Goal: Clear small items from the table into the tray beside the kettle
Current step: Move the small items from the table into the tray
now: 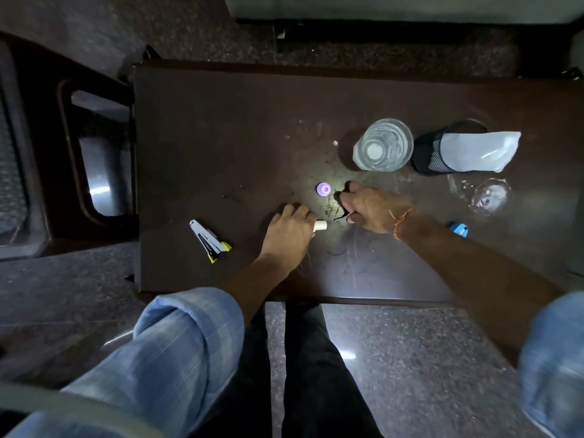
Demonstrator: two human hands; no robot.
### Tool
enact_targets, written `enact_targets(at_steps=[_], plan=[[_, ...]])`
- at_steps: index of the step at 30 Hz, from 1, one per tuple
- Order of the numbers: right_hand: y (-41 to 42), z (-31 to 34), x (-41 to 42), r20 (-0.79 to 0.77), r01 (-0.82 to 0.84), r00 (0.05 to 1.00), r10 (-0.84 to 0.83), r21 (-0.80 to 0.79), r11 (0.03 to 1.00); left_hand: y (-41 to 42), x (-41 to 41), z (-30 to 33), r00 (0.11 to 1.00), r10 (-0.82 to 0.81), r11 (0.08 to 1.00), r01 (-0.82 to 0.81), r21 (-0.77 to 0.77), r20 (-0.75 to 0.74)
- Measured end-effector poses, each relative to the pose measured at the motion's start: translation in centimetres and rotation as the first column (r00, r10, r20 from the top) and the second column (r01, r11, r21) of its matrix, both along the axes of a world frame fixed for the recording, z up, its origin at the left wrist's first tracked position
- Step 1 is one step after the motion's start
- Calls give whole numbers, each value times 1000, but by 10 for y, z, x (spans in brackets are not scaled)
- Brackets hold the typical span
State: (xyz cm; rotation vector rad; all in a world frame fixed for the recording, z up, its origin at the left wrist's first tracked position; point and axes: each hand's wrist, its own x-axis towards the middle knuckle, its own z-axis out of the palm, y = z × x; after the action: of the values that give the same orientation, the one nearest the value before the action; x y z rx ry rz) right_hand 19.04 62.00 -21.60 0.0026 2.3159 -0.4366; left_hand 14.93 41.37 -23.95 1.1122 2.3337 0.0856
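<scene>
Left hand: curled round a small white plastic cylinder, lifting it off the dark brown surface.
Right hand: pinching thin dark scraps, gathering them.
Round lilac cap: just beyond both hands, uncollected.
Tray: unseen.

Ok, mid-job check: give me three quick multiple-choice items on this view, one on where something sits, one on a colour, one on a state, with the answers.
1. Where does the stapler lie?
A. on the table, to the left of the left hand
B. inside the mesh cup
C. on the floor

2. What colour is the small round cap near the right hand?
A. red
B. purple
C. green

3. How does the drinking glass stand?
A. tipped on its side
B. upside down
C. upright

Answers: 1 A, it rests on the table left of the left hand. 2 B, the cap beside the right hand is light purple. 3 C, its open mouth faces up, next to the mesh cup.
</scene>
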Motion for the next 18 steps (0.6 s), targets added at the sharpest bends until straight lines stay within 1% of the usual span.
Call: enact_targets(at_steps=[3, 7, 9, 12, 15, 16, 17, 18], plan=[[1, 2, 9, -49, 26, 998, -29, -59, 998, -1, 0, 7, 999, 45, 999, -45, 2, 21], [-3, 0, 30, -23, 230, 971, -237, -161, 960, -11, -5, 26, 994, 100, 995, -100, 15, 33], [-8, -1, 44, -12, 381, 920, -391, -198, 903, -22, -7, 40, 991, 133, 991, -134, 8, 29], [-22, 7, 55, 27, 581, 806, -591, -223, 783, -46, -11, 65, 983, 183, 983, -183, -2, 32], [-42, 29, 52, 57, 662, 725, -687, -333, 672, -77, -19, 101, 968, 249, 968, -249, 13, 36], [-49, 40, 49, 76, 668, 717, -693, -359, 651, -89, -22, 113, 960, 278, 960, -278, 24, 22], [-55, 50, 45, 78, 664, 717, -692, -377, 646, -99, -24, 126, 952, 305, 952, -305, 33, 0], [-61, 62, 39, 55, 645, 731, -680, -380, 663, -110, -26, 139, 943, 331, 943, -330, 39, -28]])
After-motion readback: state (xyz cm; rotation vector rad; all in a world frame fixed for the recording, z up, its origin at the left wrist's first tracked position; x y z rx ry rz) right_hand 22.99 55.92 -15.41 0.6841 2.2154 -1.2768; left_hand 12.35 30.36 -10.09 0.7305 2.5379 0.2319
